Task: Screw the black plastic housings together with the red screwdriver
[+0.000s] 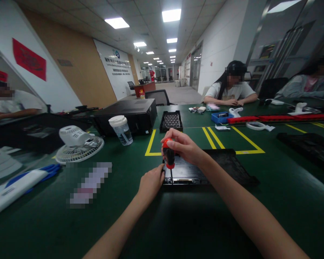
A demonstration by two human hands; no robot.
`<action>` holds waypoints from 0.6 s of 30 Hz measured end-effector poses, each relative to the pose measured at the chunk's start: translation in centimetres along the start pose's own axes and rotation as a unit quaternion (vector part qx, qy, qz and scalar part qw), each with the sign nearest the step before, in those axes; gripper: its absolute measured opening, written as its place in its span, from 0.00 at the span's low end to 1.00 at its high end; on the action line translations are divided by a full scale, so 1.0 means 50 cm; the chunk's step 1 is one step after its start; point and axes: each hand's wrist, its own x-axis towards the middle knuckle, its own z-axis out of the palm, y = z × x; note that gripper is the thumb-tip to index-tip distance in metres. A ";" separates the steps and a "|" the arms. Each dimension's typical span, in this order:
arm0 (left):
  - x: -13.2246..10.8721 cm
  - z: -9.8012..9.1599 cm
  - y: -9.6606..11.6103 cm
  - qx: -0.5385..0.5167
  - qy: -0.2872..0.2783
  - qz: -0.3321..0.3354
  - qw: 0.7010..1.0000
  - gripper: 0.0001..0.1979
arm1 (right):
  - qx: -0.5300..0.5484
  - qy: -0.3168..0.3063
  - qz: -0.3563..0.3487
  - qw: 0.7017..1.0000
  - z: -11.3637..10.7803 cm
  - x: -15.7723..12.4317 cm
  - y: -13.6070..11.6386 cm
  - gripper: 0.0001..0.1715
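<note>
My right hand [183, 145] is closed round a red and black screwdriver [169, 157] held upright, its tip down on the left near corner of a flat black device [221, 169] lying on the green table. My left hand [150, 181] is at that same corner, fingers curled and pinched against the device's edge beside the screwdriver shaft. What the fingertips pinch is too small to make out.
A black tray of small parts [171, 121] sits beyond yellow floor-tape lines [150, 144]. To the left stand a clear lidded cup [121, 130], a white desk fan [78, 143] and a black computer case [129, 115]. Other people sit at the far right and left sides.
</note>
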 end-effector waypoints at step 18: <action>0.002 0.000 0.002 -0.001 0.003 0.001 1.000 0.18 | -0.124 0.087 -0.071 0.986 0.012 0.004 -0.012 0.13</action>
